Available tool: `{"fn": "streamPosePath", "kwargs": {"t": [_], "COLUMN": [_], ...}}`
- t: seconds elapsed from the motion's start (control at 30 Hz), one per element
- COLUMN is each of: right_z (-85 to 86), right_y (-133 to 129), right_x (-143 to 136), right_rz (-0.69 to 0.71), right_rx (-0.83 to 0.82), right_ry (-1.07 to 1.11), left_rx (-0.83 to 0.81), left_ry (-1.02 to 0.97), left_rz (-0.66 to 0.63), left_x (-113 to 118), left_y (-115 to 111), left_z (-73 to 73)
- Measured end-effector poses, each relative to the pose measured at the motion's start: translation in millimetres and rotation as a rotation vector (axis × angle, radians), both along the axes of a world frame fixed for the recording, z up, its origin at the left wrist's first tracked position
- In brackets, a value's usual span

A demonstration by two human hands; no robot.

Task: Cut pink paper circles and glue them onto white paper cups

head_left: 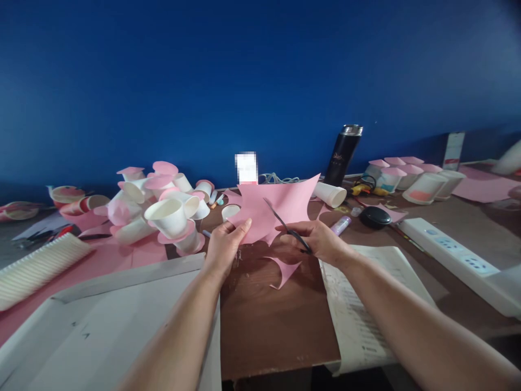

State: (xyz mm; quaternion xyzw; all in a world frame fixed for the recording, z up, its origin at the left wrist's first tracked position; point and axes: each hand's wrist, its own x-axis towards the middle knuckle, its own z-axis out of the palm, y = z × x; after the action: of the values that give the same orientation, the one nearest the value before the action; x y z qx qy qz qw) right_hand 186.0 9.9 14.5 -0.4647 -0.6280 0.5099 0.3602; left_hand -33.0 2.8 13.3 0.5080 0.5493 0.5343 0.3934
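My left hand (228, 239) pinches the lower left edge of a pink paper sheet (260, 209), thumb in front. The sheet is held up over the table, its edges cut into curves with pointed corners. In my right hand (321, 239) is a pair of dark scissors (295, 234). Their blades point up and to the left across the sheet; whether they are open or closed on the paper is hard to tell. Below, a curved pink paper scrap (284, 271) lies on the brown table (277, 331).
Paper cups (166, 213) with pink paper pieces are heaped at left. More cups (425, 187) stand at back right. A black flask (344, 155) is by the blue wall. A white power strip (459, 260) lies at right, a printed sheet (366, 309) beneath my right arm.
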Motion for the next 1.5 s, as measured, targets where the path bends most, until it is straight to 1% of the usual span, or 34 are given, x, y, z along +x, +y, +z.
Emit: {"fn": "streamPosePath", "kwargs": {"t": [0.1,0.27,0.4,0.5,0.7,0.9,1.13,1.27,1.33,1.43,1.5], "right_z": [-1.8,-4.4,-3.5,-2.0,-2.5,-4.7,-5.0,-3.5,-0.8,4.4,6.5], "right_y": [0.1,0.3,-0.4,-1.2,-0.6,0.6,-0.9,-1.7,-3.0,-6.1,-7.8], "right_x": [1.0,1.7,0.8,0.9,3.3,3.2,3.9,1.8,-1.0,-6.1,-9.1], "right_rz": [0.01,0.003,0.004,0.02,0.019,0.026,0.071,0.072,0.045,-0.012,-0.055], "right_rx": [-0.009,0.046,0.039,0.044,0.136,0.116,0.021,0.0,0.013,0.012,-0.002], "right_ry": [0.024,-0.052,-0.051,-0.056,-0.097,-0.076,0.002,0.021,0.008,0.006,0.018], "left_rx": [0.003,0.006,0.015,0.006,0.011,0.022,0.042,0.036,0.019,-0.034,-0.113], "left_ry": [-0.029,-0.052,-0.093,-0.126,-0.144,-0.221,-0.166,-0.169,-0.261,-0.529,-0.714], "left_rz": [-0.021,-0.011,-0.029,-0.032,-0.059,-0.075,-0.026,0.062,0.049,-0.091,-0.18], "left_x": [-0.3,-0.7,-0.9,-1.9,-3.0,-1.8,-6.1,-7.7,-5.8,1.6,8.6], "left_y": [0.9,2.5,3.7,4.1,3.6,4.7,8.3,11.9,11.7,8.0,4.5], "left_z": [-2.0,-6.3,-8.1,-8.2,-6.0,-6.8,-10.5,-14.0,-14.7,-14.0,-13.3]}}
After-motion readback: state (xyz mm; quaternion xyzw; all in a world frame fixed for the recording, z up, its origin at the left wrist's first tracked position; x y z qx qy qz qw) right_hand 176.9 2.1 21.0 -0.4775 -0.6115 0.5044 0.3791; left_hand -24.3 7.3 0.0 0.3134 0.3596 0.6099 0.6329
